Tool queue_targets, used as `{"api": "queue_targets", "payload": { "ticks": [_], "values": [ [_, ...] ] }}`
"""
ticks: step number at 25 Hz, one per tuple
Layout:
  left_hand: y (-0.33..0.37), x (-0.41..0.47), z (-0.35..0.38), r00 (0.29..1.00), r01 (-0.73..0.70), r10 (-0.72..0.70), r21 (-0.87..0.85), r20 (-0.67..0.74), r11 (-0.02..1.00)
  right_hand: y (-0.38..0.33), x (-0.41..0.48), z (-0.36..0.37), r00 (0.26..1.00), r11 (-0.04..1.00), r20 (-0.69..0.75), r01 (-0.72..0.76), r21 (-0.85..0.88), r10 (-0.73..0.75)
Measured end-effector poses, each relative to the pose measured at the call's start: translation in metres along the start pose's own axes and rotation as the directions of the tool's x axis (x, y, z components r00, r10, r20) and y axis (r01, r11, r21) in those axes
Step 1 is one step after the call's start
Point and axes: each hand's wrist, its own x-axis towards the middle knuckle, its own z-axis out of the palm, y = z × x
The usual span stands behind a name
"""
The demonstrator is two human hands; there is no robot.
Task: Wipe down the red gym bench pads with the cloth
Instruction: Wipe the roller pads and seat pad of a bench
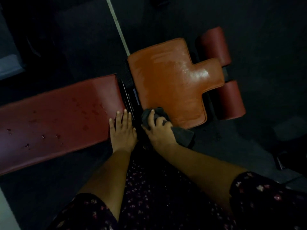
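The long red back pad (54, 120) stretches left, dotted with small marks or drops. To its right lies the brighter, T-shaped red seat pad (169, 83), its surface glossy with streaks. My left hand (123, 130) rests flat, fingers straight, on the near right corner of the back pad. My right hand (157, 128) grips a dark grey cloth (181, 133) at the near left corner of the seat pad. Part of the cloth is bunched under my fingers and part hangs off the pad's near edge.
Two dark red roller pads (216, 45) (232, 100) sit beyond the seat pad on the right. A black metal frame (129, 93) fills the gap between the pads. A pale strip (116, 22) crosses the dark floor behind. Dim equipment lies at the right edge.
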Motion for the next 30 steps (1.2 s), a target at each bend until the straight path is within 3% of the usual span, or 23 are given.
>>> {"api": "queue_targets", "payload": {
  "ticks": [4,7,9,12,16,17,18,20,22,24,28,30],
  "values": [
    [-0.006,-0.002,-0.005,0.997,-0.071,0.071,-0.013,0.006,0.997,0.034,-0.024,0.023,0.995,0.999,-0.100,-0.021,-0.038,0.017],
    [-0.023,0.000,-0.011,0.982,-0.186,0.186,-0.020,0.023,0.982,0.089,-0.038,0.027,0.961,0.956,-0.053,-0.264,0.127,0.272],
    [-0.033,0.002,-0.017,0.970,-0.239,0.239,0.003,0.042,0.971,0.118,-0.047,0.030,0.891,0.858,0.042,-0.448,0.252,0.453],
    [-0.041,0.006,-0.023,0.958,-0.284,0.282,0.020,0.050,0.959,0.127,-0.059,0.041,0.818,0.730,0.094,-0.553,0.401,0.568],
    [-0.045,0.001,-0.022,0.954,-0.298,0.299,-0.038,0.027,0.954,0.068,-0.055,0.047,0.585,0.296,0.319,-0.721,0.627,0.746],
    [-0.046,-0.001,-0.020,0.955,-0.296,0.297,-0.053,0.018,0.954,0.046,-0.047,0.042,0.554,0.253,0.348,-0.738,0.625,0.756],
    [-0.046,-0.002,-0.019,0.955,-0.296,0.297,-0.063,0.007,0.953,0.025,-0.039,0.035,0.562,0.277,0.343,-0.743,0.609,0.753],
    [-0.047,-0.005,-0.019,0.953,-0.301,0.301,-0.078,-0.011,0.950,-0.015,-0.020,0.018,0.683,0.491,0.242,-0.685,0.539,0.689],
    [-0.049,-0.004,-0.020,0.954,-0.300,0.299,-0.102,-0.020,0.949,-0.053,-0.004,0.008,0.867,0.797,0.097,-0.490,0.352,0.489],
    [-0.053,-0.002,-0.024,0.950,-0.311,0.312,-0.101,-0.013,0.945,-0.078,-0.003,0.010,0.965,0.963,0.067,-0.258,0.071,0.254],
    [-0.062,-0.004,-0.022,0.934,-0.358,0.358,-0.044,-0.001,0.933,-0.044,-0.033,0.043,0.998,0.970,-0.047,0.027,-0.242,-0.039],
    [-0.068,-0.004,-0.019,0.928,-0.373,0.373,-0.027,-0.002,0.927,-0.002,-0.054,0.064,0.983,0.950,-0.162,0.032,-0.311,-0.086]
  ]
}}
